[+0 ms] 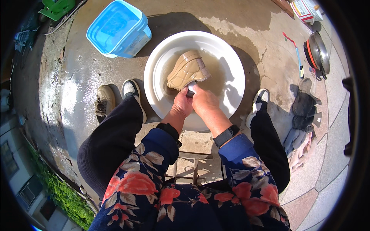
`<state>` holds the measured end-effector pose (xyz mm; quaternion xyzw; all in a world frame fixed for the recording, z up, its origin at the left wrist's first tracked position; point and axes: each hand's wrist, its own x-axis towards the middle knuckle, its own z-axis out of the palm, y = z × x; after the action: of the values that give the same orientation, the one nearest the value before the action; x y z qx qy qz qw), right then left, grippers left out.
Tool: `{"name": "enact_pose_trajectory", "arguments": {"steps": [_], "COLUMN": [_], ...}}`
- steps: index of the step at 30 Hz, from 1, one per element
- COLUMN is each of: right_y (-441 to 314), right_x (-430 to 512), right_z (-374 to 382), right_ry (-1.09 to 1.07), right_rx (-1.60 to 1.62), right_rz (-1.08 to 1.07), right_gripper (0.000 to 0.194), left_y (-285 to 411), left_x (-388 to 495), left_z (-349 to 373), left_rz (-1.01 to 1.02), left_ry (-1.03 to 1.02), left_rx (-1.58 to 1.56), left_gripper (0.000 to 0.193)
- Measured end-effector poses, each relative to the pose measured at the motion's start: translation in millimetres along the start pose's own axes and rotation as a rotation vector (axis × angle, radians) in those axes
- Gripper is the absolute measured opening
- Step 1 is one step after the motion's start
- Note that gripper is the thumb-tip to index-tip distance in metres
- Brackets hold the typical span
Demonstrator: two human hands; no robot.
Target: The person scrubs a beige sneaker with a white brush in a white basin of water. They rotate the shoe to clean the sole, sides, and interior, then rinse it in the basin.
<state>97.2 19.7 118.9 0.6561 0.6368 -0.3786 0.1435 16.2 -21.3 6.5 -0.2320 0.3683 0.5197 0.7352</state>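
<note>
A wet tan shoe [186, 70] is held tilted over a white round basin [235, 57] of cloudy brownish water [215, 82]. My left hand [182, 102] grips the near edge of the shoe, where a dark part shows. Close beside it, my right hand [204, 99] is closed around a pale piece [192, 86] at the same edge. Whether that piece belongs to the shoe or is a separate tool, I cannot tell. My fingertips are partly hidden under the shoe. Another tan shoe [105, 98], with dark laces, stands on the wet ground left of the basin.
A blue plastic tub [130, 37] stands beyond the basin to the left. On the right lie a toothbrush [297, 56], metal pans [320, 53] and a row of dark shoes [303, 108]. A white bucket [306, 11] is at the far right, a green crate [57, 8] far left.
</note>
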Motion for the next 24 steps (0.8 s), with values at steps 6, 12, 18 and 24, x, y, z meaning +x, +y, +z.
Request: {"name": "enact_pose_trajectory", "arguments": {"steps": [6, 12, 18, 24], "right_y": [21, 16, -7, 8], "right_x": [-24, -25, -17, -53], "right_z": [-4, -7, -4, -27], "right_ry": [-0.113, -0.099, -0.038, -0.120], "right_rx": [0.333, 0.225, 0.070, 0.021], "right_rz": [-0.212, -0.128, -0.134, -0.189], "right_gripper": [0.028, 0.025, 0.029, 0.031], "left_y": [13, 9, 25, 35], "left_x": [-5, 2, 6, 0], "left_z": [-6, -7, -1, 15], "left_rz": [0.061, 0.071, 0.058, 0.049], "left_ry": [-0.042, -0.079, 0.019, 0.117], "left_rx": [0.055, 0.035, -0.018, -0.012], "left_gripper": [0.038, 0.042, 0.044, 0.046]}}
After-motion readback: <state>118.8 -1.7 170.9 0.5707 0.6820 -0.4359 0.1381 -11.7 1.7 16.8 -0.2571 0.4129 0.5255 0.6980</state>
